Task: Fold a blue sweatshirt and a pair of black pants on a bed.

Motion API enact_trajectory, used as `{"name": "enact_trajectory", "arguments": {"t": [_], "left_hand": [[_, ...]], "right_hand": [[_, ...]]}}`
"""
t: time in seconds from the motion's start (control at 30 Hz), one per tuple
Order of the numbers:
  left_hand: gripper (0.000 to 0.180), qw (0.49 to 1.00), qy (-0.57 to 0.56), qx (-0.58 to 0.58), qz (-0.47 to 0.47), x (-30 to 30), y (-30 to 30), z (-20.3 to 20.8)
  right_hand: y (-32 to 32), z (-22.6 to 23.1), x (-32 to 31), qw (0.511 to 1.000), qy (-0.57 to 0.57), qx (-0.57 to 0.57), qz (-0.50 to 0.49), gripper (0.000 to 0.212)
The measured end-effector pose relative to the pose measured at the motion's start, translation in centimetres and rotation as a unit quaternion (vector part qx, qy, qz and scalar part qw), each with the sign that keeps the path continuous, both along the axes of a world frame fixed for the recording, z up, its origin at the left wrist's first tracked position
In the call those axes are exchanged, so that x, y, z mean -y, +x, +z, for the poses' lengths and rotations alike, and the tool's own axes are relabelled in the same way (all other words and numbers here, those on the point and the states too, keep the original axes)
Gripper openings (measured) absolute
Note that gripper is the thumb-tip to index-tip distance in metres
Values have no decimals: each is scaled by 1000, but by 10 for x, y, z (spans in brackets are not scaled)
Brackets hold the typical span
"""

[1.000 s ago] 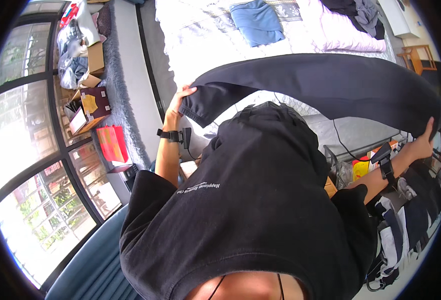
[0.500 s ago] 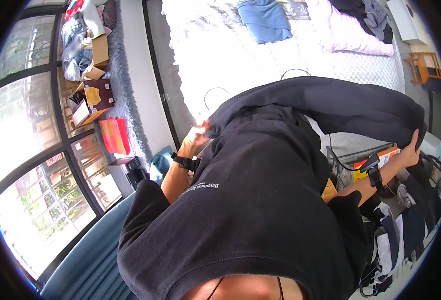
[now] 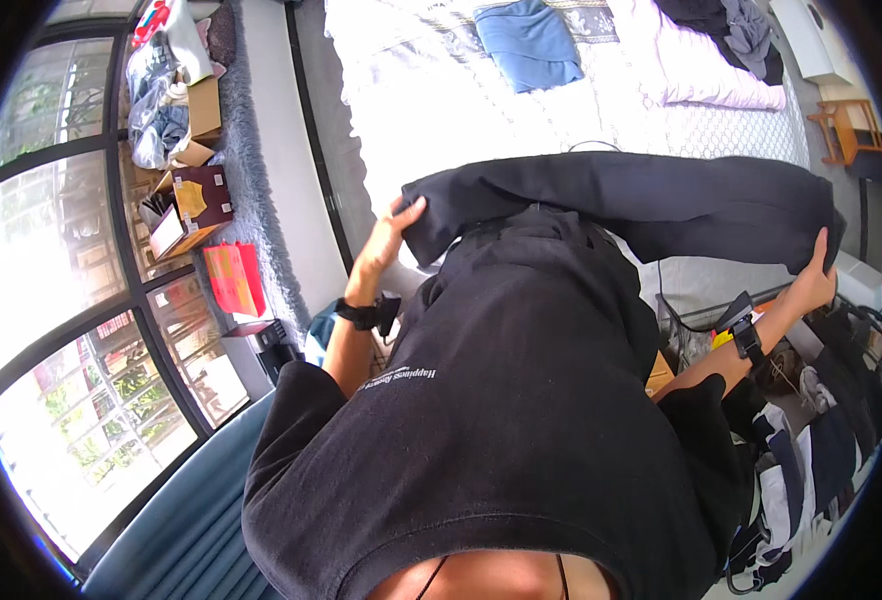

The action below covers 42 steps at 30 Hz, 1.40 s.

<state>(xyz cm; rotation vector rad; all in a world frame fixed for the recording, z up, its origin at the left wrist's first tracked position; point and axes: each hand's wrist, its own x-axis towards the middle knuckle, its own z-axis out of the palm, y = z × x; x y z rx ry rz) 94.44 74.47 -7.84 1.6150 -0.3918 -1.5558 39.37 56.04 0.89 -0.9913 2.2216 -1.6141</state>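
Observation:
Stretched sideways in front of my body is a long, dark folded garment [image 3: 641, 195] that looks like a pair of trousers. My left hand [image 3: 393, 228] grips its left end, thumb on top and the other fingers hidden underneath. At the opposite end my right hand [image 3: 814, 280] is closed round the lower corner, thumb on the near face. The cloth hangs in a wide band over the near side of the bed [image 3: 441, 110], fairly taut, with a few creases near the left end. Both wrists carry black straps with small devices.
On the bed lie a folded blue cloth [image 3: 529, 45], a pink quilt [image 3: 691, 65] and dark clothes [image 3: 751, 40]. Cartons [image 3: 196, 205] and a red bag [image 3: 236, 278] line the window ledge at left. A rack of clothes [image 3: 801, 460] stands close by my right arm.
My left hand has moved up and slightly left, spreading the left end of the trousers into a flatter band. The right hand stays on its end, shifted slightly left.

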Motion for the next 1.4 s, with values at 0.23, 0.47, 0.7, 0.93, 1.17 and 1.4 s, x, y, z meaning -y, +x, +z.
{"name": "enact_trajectory", "arguments": {"t": [0.23,0.47,0.7,0.93,1.17,1.4], "left_hand": [[41,991,-78,-52,91,35,0,-3],[43,983,-118,-117,78,28,0,8],[68,990,32,-107,-84,-4,-22,-7],[54,998,5,-30,-50,14,-28,4],[43,989,-107,-33,94,63,-5,17],[39,983,-165,10,77,116,-54,73]], "right_hand": [[19,7,9,957,136,-253,33,53],[7,-3,5,990,90,-107,34,55],[24,-10,8,963,177,-199,46,61],[21,-10,14,978,138,-147,62,69],[19,1,25,979,88,-184,-12,71],[153,74,0,950,-15,-304,73,53]]}}
